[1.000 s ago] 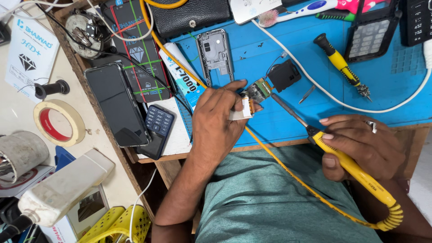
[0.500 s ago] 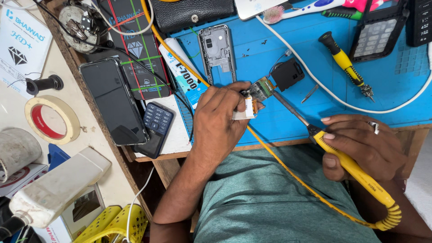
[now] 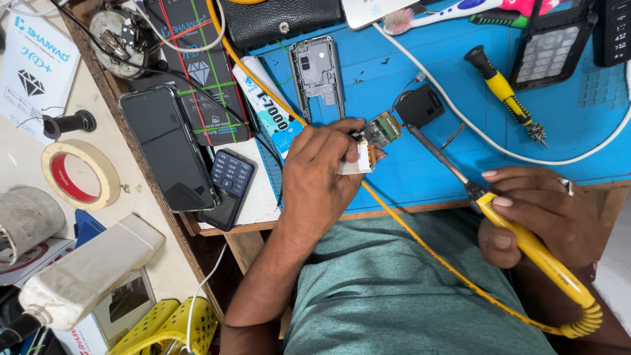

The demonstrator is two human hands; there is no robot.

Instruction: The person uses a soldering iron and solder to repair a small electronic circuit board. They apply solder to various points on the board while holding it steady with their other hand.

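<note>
My left hand (image 3: 322,171) pinches a small circuit board (image 3: 381,129) with a white flat part over the blue mat (image 3: 473,171). My right hand (image 3: 545,217) grips a yellow-handled soldering iron (image 3: 526,240); its metal tip reaches up to the board's right edge. A small black part (image 3: 420,106) lies just beyond the board. A yellow cable (image 3: 420,240) runs from under my left hand across my green shirt to the iron's coiled end.
A grey phone frame (image 3: 319,72), a glue tube (image 3: 266,98), a yellow screwdriver (image 3: 503,89) and a white cable (image 3: 493,144) lie on the mat. At left are a black smartphone (image 3: 164,144), a small keypad phone (image 3: 230,184), a tape roll (image 3: 79,172) and a white bottle (image 3: 85,273).
The view has shifted slightly. My hands, the board and the iron keep almost the same pose.
</note>
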